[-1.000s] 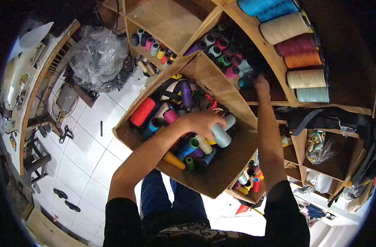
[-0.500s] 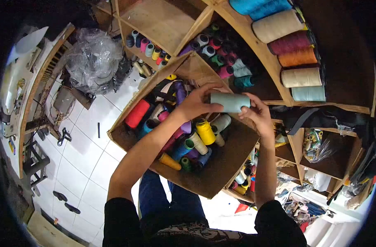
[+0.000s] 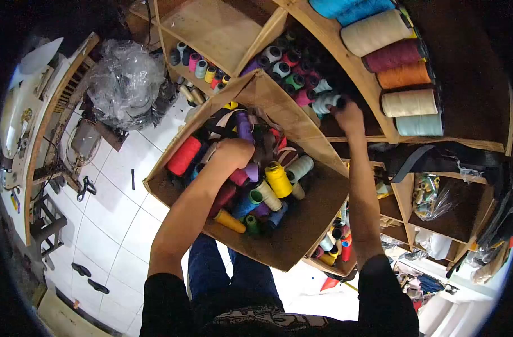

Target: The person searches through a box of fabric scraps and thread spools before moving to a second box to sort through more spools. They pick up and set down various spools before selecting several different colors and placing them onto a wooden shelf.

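Observation:
My right hand (image 3: 349,118) reaches into the shelf compartment, its fingers closed around the end of a pale blue-grey thread spool (image 3: 325,103). This spool lies beside other spools there. Down in the cardboard box (image 3: 318,222) is my left hand (image 3: 234,153), back upward, its fingers hidden among the spools. Close to it are a purple spool (image 3: 244,126), a red spool (image 3: 184,156) and a yellow spool (image 3: 278,178). A cream spool (image 3: 269,196), a blue spool (image 3: 247,204) and an orange spool (image 3: 230,221) lie nearer my body.
Large thread cones, among them an orange cone (image 3: 403,75), line the upper right shelf (image 3: 374,112). Left of the box, a clear plastic bundle (image 3: 126,84) rests near a sewing table (image 3: 57,123). Scissors (image 3: 87,189) and sandals (image 3: 89,278) lie on the tiled floor.
The pale blue-grey spool has gone from between both hands above the box into the shelf compartment with my right hand. My left hand has let go of it and dropped into the box.

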`<state>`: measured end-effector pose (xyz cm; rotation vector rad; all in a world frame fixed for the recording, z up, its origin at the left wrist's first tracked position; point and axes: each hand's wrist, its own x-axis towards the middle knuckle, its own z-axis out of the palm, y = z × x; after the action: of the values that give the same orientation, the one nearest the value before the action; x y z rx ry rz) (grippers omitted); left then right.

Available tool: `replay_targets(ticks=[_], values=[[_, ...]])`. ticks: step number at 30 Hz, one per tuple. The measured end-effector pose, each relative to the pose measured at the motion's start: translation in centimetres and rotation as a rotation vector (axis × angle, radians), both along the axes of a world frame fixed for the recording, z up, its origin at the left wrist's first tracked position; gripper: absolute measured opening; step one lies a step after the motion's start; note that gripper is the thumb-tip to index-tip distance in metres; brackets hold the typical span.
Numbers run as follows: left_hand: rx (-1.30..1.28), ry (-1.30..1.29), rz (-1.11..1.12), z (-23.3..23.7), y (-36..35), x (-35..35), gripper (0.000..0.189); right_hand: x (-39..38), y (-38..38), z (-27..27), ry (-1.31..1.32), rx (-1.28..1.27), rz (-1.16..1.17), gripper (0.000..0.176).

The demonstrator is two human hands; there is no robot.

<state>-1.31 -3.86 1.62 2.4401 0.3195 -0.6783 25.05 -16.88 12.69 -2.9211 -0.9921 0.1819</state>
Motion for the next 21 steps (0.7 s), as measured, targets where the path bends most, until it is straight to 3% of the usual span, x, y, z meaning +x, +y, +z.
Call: replay_targets(ticks=[3, 7, 12, 14, 16, 20, 21], values=[[-0.04, 0.053, -0.103, 1.5, 0.4, 0.2, 0.031, 3.2, 1.0, -4.3, 0.077, 0.041, 0.05, 0.066], [-0.14, 0.033, -0.307, 1.5, 1.6, -0.1, 0.034, 3.8, 1.1, -5.5, 0.093, 0.105, 0.06, 0.067], [-0.034, 0.088, -0.259, -0.3, 0.9, -0.5, 0.048, 3.5, 0.5, -7.4, -0.029, 0.181, 0.029, 0.068], [0.001, 0.258, -0.109, -0.4, 0.6, -0.1, 0.052, 3.5, 0.3, -7.0, 0.031, 0.195, 0.038, 0.069], [-0.029, 0.193, -0.195, 2.3, 1.8, -0.4, 0.049, 1.6, 0.0, -5.5, -0.017, 0.116, -0.011, 0.063], [-0.275, 0.024, -0.221, 3.0, 4.7, 0.6, 0.049, -2.5, -1.4, -2.7, -0.037, 0.501, 0.076, 0.044], [-0.342, -0.028, -0.199, 3.4, 4.9, 0.8, 0.049, -4.0, -1.8, -1.8, 0.091, 0.532, 0.081, 0.043]])
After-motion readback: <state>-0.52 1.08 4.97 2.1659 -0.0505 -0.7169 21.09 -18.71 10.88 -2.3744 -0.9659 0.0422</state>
